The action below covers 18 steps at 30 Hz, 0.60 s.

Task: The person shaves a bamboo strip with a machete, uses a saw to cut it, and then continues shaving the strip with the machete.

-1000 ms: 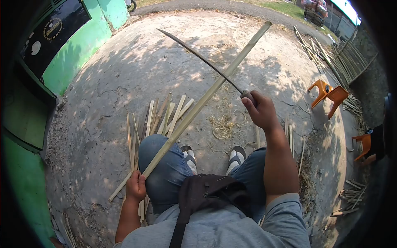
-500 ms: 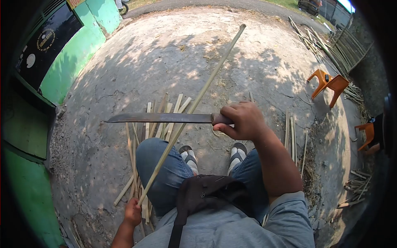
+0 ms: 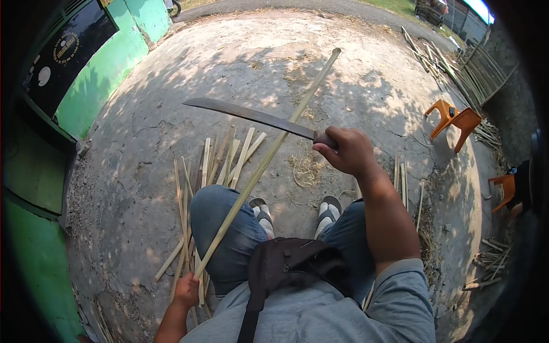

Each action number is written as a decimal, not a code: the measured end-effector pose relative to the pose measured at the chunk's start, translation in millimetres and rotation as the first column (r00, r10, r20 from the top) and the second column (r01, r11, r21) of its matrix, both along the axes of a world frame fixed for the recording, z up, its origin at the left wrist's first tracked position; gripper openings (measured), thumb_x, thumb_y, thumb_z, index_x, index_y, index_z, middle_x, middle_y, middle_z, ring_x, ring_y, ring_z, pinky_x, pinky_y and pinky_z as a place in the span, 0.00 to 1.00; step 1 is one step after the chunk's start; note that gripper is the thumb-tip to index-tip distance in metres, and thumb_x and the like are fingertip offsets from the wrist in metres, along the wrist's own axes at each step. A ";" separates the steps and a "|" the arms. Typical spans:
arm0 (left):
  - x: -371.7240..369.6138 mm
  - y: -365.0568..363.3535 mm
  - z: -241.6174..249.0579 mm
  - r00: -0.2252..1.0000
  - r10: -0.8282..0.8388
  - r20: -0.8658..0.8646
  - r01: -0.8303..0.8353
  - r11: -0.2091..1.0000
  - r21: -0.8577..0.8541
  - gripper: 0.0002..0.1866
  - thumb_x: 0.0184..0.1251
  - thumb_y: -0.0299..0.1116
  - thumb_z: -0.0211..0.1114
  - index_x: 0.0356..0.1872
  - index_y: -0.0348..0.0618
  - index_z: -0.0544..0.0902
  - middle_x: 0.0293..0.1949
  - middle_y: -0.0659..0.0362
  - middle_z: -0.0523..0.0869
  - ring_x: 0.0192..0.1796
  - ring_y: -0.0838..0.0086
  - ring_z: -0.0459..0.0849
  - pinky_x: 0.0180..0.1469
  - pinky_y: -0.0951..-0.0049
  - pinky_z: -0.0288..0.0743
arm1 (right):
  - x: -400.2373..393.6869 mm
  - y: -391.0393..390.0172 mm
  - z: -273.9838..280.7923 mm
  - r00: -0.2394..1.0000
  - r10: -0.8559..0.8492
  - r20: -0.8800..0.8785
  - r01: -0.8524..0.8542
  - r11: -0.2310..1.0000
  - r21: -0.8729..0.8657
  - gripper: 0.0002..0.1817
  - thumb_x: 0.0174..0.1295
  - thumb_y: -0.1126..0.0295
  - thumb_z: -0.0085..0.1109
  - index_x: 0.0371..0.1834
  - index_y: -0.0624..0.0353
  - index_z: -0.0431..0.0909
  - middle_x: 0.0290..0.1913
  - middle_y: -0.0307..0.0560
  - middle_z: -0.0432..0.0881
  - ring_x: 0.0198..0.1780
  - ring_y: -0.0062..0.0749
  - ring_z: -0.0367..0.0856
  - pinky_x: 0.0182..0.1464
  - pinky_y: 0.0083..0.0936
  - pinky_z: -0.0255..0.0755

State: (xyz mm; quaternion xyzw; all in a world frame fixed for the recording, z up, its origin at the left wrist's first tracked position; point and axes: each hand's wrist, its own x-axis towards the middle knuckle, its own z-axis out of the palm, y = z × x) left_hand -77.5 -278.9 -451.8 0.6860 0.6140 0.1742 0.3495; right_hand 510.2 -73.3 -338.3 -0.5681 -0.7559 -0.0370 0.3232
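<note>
Holding machete in right hand, slat in left hand; lettering blurred

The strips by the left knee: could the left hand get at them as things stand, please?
Probably yes: the left hand is right by the near ends of the strips, and nothing seems to block it. It grips the long strip, though, so it may need to let go first.

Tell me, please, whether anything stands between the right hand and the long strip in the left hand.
Only the machete in the right hand: its blade crosses over the long strip, though I cannot tell whether they touch. Nothing else visible stands between.
</note>
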 end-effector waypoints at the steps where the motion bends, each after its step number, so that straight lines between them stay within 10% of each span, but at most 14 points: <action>1: -1.8 0.5 -2.0 1.000 -0.004 0.004 0.004 1.000 -0.008 0.39 0.79 0.71 0.49 0.30 0.38 0.76 0.21 0.54 0.77 0.26 0.66 0.77 0.30 0.63 0.69 | -5.5 -3.7 2.2 1.000 0.003 0.000 -0.003 0.999 0.037 0.26 0.65 0.41 0.70 0.29 0.53 0.78 0.24 0.50 0.81 0.29 0.55 0.85 0.32 0.47 0.75; 18: 0.9 6.8 2.6 1.000 -0.022 -0.013 0.022 1.000 0.022 0.41 0.78 0.71 0.48 0.30 0.35 0.78 0.20 0.46 0.76 0.24 0.54 0.80 0.30 0.56 0.71 | -20.1 -10.6 9.3 0.990 0.116 0.084 -0.125 0.987 0.104 0.26 0.63 0.39 0.72 0.27 0.50 0.77 0.21 0.43 0.80 0.25 0.47 0.84 0.33 0.41 0.74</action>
